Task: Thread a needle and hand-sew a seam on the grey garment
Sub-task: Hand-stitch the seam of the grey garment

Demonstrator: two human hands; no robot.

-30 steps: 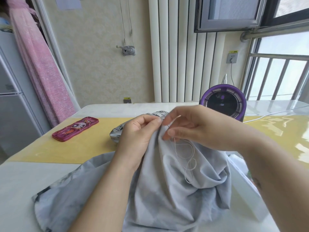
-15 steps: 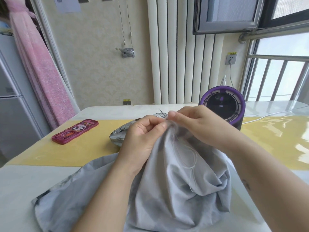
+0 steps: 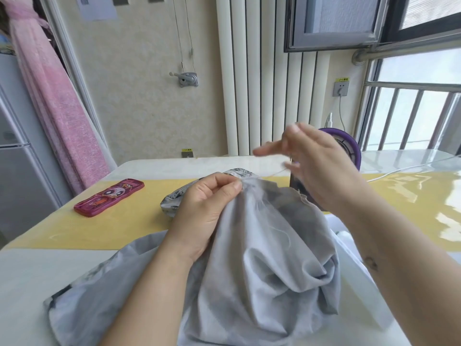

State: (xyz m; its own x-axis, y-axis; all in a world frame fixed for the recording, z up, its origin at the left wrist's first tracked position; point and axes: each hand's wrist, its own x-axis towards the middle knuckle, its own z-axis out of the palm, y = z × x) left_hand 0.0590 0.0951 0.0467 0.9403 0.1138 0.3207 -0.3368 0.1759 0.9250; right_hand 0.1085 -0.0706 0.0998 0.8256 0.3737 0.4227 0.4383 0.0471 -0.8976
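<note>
Surface: one glossy table [image 3: 74, 270], white with a yellow band across it, sitting before a ribbed white radiator [image 3: 262, 83], a barred window [image 3: 411, 113] and one pink curtain [image 3: 50, 96].

Items, counted: one grey garment [image 3: 262, 258], soft matte fabric, lying in a crumpled heap at the near-centre of the table with its top edge lifted; one flat red-pink case [image 3: 109, 197], rectangular with a cartoon print, lying well to the left; one round purple-rimmed device [image 3: 349, 146] standing behind the hands.

Hands, two: left hand [image 3: 207, 211] is pinching the garment's raised edge between thumb and fingers. Right hand [image 3: 316, 166] is hovering above and right of it, blurred; a pale thread [image 3: 269, 174] is running from the fabric toward it, though whether its fingertips are pressed together cannot be told.
</note>
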